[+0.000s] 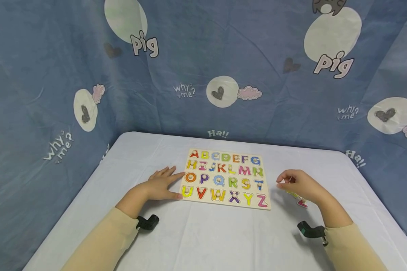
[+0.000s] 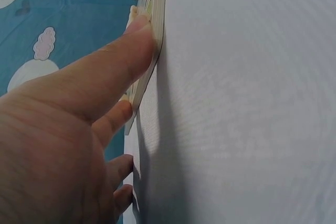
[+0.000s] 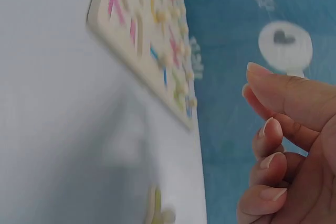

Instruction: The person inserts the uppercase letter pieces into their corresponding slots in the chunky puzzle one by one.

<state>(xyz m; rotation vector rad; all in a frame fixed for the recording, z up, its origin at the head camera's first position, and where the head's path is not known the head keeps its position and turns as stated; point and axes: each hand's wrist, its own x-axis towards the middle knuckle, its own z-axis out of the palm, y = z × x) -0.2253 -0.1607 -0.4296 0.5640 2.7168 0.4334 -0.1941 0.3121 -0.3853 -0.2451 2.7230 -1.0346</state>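
Note:
A wooden alphabet puzzle board (image 1: 207, 190) lies on the table with colourful letters, most with small knobs. My left hand (image 1: 161, 184) is at the board's left edge, fingers spread; its thumb (image 2: 134, 51) presses the near-left corner. To the right of the board my right hand (image 1: 300, 183) hovers with fingers loosely bent and nothing between thumb and fingertips. Below it lie loose letter pieces, a yellow-green one (image 1: 293, 194) and a pink-red one (image 1: 302, 203), partly hidden by the hand. The Y place (image 1: 248, 198) and Z place (image 1: 262, 201) show no knobs.
A white cloth covers the table (image 1: 203, 241). Behind and to the left hangs a blue printed curtain (image 1: 176, 120). Black wrist cameras sit under both wrists, the left one (image 1: 148, 222) and the right one (image 1: 310, 229) low over the cloth.

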